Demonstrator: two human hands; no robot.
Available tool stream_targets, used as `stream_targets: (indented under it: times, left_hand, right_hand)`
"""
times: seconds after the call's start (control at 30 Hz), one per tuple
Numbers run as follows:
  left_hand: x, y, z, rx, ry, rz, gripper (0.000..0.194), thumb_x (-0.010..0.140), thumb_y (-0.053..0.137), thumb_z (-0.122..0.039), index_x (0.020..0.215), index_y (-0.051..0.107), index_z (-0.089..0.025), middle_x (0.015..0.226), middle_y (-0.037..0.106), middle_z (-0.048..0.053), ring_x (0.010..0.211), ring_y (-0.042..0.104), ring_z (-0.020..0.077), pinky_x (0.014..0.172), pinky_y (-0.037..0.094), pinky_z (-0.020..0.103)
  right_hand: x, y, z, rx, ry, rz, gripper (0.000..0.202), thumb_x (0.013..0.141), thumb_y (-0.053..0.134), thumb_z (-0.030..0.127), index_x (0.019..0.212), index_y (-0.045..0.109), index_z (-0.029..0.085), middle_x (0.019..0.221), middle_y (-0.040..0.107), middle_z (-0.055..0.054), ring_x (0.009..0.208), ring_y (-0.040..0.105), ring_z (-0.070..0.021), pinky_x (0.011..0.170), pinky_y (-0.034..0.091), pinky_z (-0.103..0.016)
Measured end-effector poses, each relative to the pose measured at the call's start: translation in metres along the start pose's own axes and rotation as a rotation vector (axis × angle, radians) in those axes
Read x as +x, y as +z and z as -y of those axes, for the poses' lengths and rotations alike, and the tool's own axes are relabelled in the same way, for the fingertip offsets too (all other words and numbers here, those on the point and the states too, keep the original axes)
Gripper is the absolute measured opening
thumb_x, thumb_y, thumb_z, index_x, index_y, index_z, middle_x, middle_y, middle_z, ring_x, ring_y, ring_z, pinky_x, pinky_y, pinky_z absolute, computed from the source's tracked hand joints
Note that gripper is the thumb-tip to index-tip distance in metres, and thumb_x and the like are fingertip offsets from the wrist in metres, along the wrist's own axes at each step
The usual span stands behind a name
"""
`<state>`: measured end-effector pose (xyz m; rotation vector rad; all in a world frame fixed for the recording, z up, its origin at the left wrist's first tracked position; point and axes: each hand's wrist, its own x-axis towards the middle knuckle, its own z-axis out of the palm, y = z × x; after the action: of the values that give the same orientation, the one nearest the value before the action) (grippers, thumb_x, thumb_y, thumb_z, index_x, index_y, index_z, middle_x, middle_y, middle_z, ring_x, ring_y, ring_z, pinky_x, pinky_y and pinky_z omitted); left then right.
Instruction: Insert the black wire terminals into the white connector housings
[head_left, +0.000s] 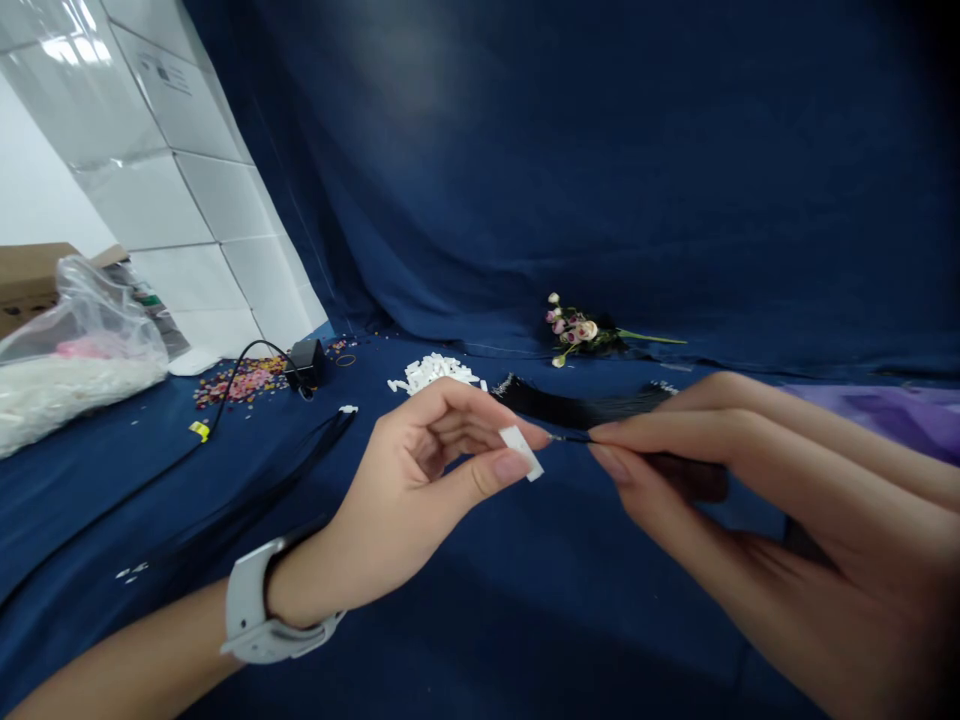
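Between thumb and forefinger, my left hand (412, 490) pinches a small white plastic connector housing (523, 453), held tilted. My right hand (780, 500) grips a thin black wire (574, 440) by thumb and fingertips; its bare metal terminal points at the housing and lies close to my left forefinger. Whether the terminal touches the housing I cannot tell. Behind the hands lies a bundle of black wires (570, 408) with metal ends, partly hidden by my right hand. A pile of white housings (435, 372) sits beyond my left hand.
Farther left, black wires (292, 455) end in a white connector (348, 409). Around them are a black power adapter (305, 365) with its cable, scattered colourful bits (251, 382) and a clear plastic bag (97, 345). Artificial flowers (576, 328) lie behind; a purple sheet (885, 415) is at right.
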<state>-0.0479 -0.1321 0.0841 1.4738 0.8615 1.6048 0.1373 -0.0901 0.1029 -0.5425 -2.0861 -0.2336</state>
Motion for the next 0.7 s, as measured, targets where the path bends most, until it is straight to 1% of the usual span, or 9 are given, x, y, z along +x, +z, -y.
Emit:
stream_targets:
  times: [0.1, 0.23, 0.3, 0.4, 0.5, 0.6, 0.7]
  left_hand:
    - [0.001, 0.000, 0.000, 0.079, 0.058, -0.050, 0.014, 0.076, 0.075, -0.013, 0.083, 0.066, -0.022, 0.080, 0.072, -0.007, 0.076, 0.067, 0.0036, 0.073, 0.053, 0.008]
    - [0.001, 0.000, -0.002, 0.093, 0.069, -0.068, 0.021, 0.075, 0.074, -0.007, 0.085, 0.069, -0.025, 0.079, 0.071, -0.008, 0.074, 0.067, 0.0036, 0.072, 0.054, 0.008]
    - [0.000, 0.000, -0.003, 0.074, 0.073, -0.067, 0.019, 0.075, 0.074, -0.009, 0.084, 0.070, -0.026, 0.076, 0.070, -0.008, 0.074, 0.068, 0.0051, 0.071, 0.055, 0.010]
    - [-0.001, 0.000, -0.007, 0.068, 0.107, -0.060, 0.018, 0.072, 0.077, -0.013, 0.081, 0.070, -0.026, 0.072, 0.070, -0.007, 0.071, 0.069, 0.0071, 0.067, 0.056, 0.011]
    - [-0.002, -0.001, -0.010, 0.089, 0.131, -0.065, 0.023, 0.067, 0.080, -0.011, 0.081, 0.071, -0.027, 0.073, 0.069, -0.007, 0.069, 0.069, 0.0068, 0.064, 0.055, 0.011]
    - [-0.004, -0.002, -0.012, 0.103, 0.132, -0.086, 0.021, 0.068, 0.080, -0.014, 0.082, 0.071, -0.027, 0.074, 0.071, -0.007, 0.069, 0.069, 0.0070, 0.066, 0.055, 0.011]
    - [-0.004, -0.002, -0.012, 0.079, 0.112, -0.080, 0.019, 0.071, 0.079, -0.017, 0.084, 0.071, -0.028, 0.072, 0.073, -0.009, 0.071, 0.070, 0.0068, 0.068, 0.056, 0.010]
  right_hand:
    - [0.001, 0.000, 0.000, -0.003, -0.013, 0.016, 0.006, 0.089, 0.052, 0.023, 0.090, 0.054, 0.028, 0.072, 0.059, 0.003, 0.057, 0.054, -0.0068, 0.044, 0.042, -0.020]
    - [0.003, 0.000, -0.001, 0.044, -0.010, 0.016, 0.007, 0.088, 0.054, 0.023, 0.091, 0.055, 0.029, 0.073, 0.060, 0.003, 0.056, 0.054, -0.0077, 0.044, 0.041, -0.020]
    - [0.003, 0.000, -0.001, 0.080, 0.018, 0.020, 0.004, 0.088, 0.054, 0.030, 0.088, 0.058, 0.030, 0.070, 0.060, 0.001, 0.056, 0.056, -0.0110, 0.042, 0.040, -0.023]
    - [0.003, 0.002, -0.003, 0.143, 0.089, 0.038, 0.018, 0.086, 0.055, 0.046, 0.082, 0.063, 0.031, 0.064, 0.058, -0.001, 0.059, 0.058, -0.0162, 0.043, 0.040, -0.027]
    - [0.005, 0.004, -0.004, 0.170, 0.125, 0.048, 0.026, 0.084, 0.053, 0.053, 0.078, 0.065, 0.030, 0.060, 0.055, -0.002, 0.058, 0.057, -0.0174, 0.043, 0.040, -0.027]
    - [0.008, 0.005, -0.003, 0.169, 0.140, 0.041, 0.028, 0.084, 0.053, 0.054, 0.077, 0.065, 0.030, 0.057, 0.054, -0.001, 0.055, 0.055, -0.0165, 0.041, 0.039, -0.027]
    - [0.010, 0.006, 0.001, 0.167, 0.159, 0.034, 0.025, 0.085, 0.054, 0.049, 0.076, 0.064, 0.029, 0.054, 0.053, 0.001, 0.049, 0.052, -0.0135, 0.038, 0.037, -0.025]
